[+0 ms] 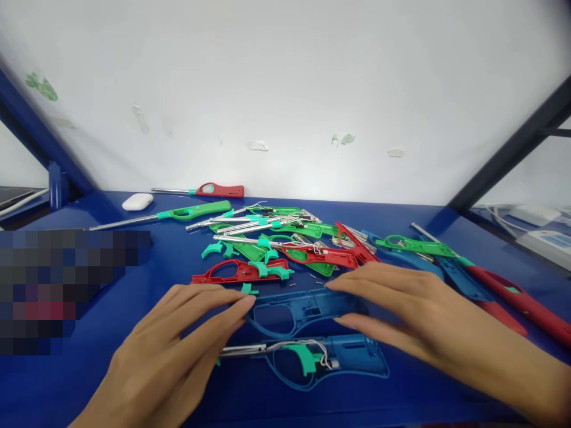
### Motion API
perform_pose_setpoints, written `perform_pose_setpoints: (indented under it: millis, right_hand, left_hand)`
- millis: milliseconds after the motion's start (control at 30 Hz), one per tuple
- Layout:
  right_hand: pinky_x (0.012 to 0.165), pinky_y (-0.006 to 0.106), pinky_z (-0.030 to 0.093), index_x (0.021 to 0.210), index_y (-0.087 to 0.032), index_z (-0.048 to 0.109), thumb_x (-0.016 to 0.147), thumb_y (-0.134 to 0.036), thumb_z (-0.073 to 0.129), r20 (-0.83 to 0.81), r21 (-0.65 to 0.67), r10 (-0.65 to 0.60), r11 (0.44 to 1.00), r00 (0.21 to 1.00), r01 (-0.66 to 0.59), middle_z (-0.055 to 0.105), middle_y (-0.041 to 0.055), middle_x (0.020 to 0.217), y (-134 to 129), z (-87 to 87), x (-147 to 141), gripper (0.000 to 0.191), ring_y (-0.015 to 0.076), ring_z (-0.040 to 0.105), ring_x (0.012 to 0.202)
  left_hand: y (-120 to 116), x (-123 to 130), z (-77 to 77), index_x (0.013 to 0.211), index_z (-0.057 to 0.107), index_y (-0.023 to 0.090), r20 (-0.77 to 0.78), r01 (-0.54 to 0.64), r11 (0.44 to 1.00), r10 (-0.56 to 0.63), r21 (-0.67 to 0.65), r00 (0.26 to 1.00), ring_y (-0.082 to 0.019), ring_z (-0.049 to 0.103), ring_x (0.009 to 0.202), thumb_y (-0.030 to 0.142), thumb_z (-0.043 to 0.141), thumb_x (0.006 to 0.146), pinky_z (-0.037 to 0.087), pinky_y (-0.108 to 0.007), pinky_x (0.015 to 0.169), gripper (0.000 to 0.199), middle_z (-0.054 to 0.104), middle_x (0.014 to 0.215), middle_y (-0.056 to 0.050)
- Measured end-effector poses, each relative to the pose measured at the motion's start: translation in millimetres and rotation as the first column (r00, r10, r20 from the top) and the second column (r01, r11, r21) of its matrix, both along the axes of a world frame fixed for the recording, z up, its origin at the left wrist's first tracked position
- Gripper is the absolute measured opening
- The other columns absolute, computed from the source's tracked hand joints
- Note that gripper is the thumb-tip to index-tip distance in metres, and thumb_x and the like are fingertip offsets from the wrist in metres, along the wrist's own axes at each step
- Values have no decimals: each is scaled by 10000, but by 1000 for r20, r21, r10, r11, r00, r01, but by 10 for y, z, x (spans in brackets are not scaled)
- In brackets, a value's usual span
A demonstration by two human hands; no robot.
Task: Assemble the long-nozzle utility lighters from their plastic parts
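An empty blue lighter handle half (321, 301) with a finger loop lies between my hands, hollow side showing. My left hand (173, 351) has its fingertips closed at the narrow left end of this shell. At the wider right end, my right hand (401, 309) has fingers along the far edge and thumb at the near edge. Just nearer to me is a second blue lighter handle half (361, 356), fitted with a green trigger (306, 358), white wires and a metal tube (245, 350). My left fingers partly cover that tube.
Behind the hands is a pile of opened red and green lighter shells (334, 255), tubes and loose green triggers (267, 270). Small screws (316, 279) lie nearby. Assembled lighters (200, 211) and a white case (137, 202) sit back left; more lighters (521, 297) lie right.
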State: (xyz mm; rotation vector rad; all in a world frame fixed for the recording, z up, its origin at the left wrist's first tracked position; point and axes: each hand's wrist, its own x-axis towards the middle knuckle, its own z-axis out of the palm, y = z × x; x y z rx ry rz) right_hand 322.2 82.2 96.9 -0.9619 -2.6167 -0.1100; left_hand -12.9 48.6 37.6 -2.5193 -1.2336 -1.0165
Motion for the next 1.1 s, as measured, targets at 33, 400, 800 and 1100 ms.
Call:
perform_pose_setpoints:
  millis: [33,400,800,1100]
  right_hand:
    - [870,301,640,1291,-272,683,1113,-489,444,-21,-24,-5,1000,1000,5,791,12,1201,-23,11,8,369,190,784,1039]
    - [987,233,559,1230,-357,651,1115,-382,501,-156,-262,-70,965,985,27,760,-73,1195,-81,-123,5,191,113,733,1094]
    - [874,449,560,1159,-265,762,1102,-411,464,-5,20,-299,954,954,299,796,60,1116,361,19,435,337,254,740,992]
    - [908,434,609,1258,-186,676,1037,-387,649,274,-76,-290,944,917,321,713,81,1225,954,33,358,299,215,712,1042]
  left_hand:
    - [-12,-12,0,1412,619,400,14,3,1000,-3,14,1000,-183,688,1164,195,595,1013,559,-330,1018,449,731,1278,44]
    - [22,82,43,1261,660,364,-16,39,999,-39,-2,999,-127,697,1084,254,599,1038,534,-242,1018,256,772,1137,95]
    - [301,163,238,1032,744,292,-15,-113,990,114,88,993,-168,706,863,393,493,1071,557,-265,705,274,780,976,21]
    - [565,652,417,941,785,225,-257,-180,984,170,-15,951,-308,665,858,165,395,967,543,-417,667,396,755,924,-107]
